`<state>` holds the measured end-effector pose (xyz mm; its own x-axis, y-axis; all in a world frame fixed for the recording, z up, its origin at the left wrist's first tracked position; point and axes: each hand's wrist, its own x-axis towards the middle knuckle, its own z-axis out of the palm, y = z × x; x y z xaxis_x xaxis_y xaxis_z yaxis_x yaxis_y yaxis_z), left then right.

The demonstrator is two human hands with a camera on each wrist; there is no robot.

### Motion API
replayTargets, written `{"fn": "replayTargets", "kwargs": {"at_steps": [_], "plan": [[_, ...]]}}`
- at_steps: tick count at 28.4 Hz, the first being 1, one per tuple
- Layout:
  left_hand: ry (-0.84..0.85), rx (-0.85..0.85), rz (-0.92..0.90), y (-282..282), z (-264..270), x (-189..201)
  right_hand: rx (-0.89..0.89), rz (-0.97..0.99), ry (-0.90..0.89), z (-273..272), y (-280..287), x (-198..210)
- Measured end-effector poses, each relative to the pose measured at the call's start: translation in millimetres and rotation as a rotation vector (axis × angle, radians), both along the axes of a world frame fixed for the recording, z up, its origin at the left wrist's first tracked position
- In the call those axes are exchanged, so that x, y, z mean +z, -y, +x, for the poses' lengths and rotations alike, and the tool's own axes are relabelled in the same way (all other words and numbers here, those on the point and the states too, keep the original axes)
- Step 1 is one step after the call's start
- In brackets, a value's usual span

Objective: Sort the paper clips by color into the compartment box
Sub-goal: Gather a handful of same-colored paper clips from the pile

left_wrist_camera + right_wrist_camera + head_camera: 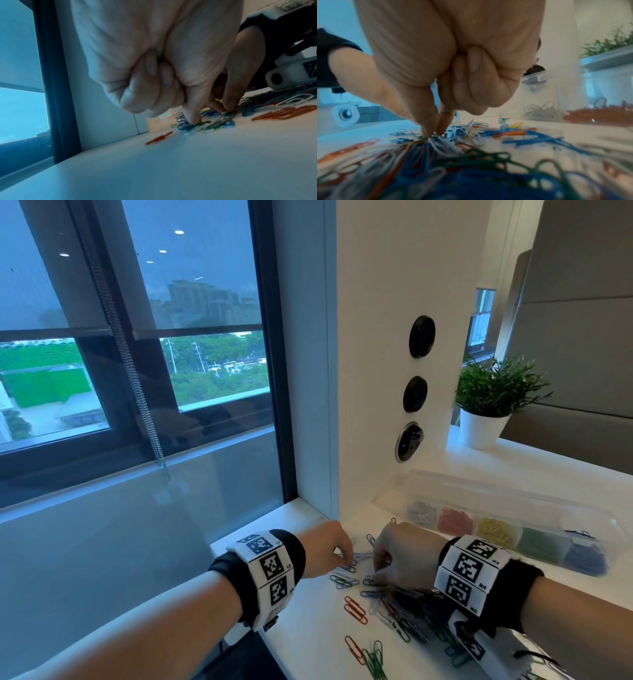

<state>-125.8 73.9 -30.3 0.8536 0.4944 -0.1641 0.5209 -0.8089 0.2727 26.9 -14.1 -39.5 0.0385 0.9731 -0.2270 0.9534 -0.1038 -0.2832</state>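
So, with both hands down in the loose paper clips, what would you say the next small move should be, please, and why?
Probably lift the right hand with the white clip its thumb and finger are closing on, and carry it to the compartment box. The white compartment sits at the box's near end, and the pile remains mixed. Whether the clip is pinched yet is unclear.

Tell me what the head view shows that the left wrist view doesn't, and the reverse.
Only the head view shows the compartment box with clips already sorted by colour, and the potted plant. Only the left wrist view shows the left hand from below, one fingertip pressing on a green clip while the other fingers are curled. Both show the right hand beside it, the loose clips and the white desk.
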Motion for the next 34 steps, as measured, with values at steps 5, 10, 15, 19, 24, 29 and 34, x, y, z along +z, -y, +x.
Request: {"fn": "replayTargets", "kwargs": {"at_steps": [5, 10, 15, 19, 24, 29, 34], "plan": [[-0.012, -0.008, 0.027, -2.0, 2.1, -4.0, -0.01, 0.014, -0.051, 5.2, 3.9, -0.3], [-0.007, -0.009, -0.013, -5.3, 1.8, -6.7, -0.09, 0.068, -0.047, 11.4, 0.4, -2.1], [0.018, -0.011, -0.052, -8.3, -1.4, -5.2, -0.049, 0.114, -0.103, 0.7, 4.8, 0.7], [-0.039, 0.014, 0.009, -5.2, -2.2, -3.8, -0.031, 0.034, -0.051, -5.9, 2.1, 0.5], [-0.198, 0.01, 0.054, -4.7, -0.9, -2.6, -0.017, 0.022, 0.009, -11.3, 0.7, 1.7], [-0.261, 0.004, 0.013, -10.6, -1.5, -4.6, -0.047, 0.042, -0.091, -8.3, 3.7, 5.4], [-0.154, 0.113, -0.199, -19.4, -10.9, 4.5, -0.295, -0.013, -0.603, -1.2, 21.8, 12.6]]}}
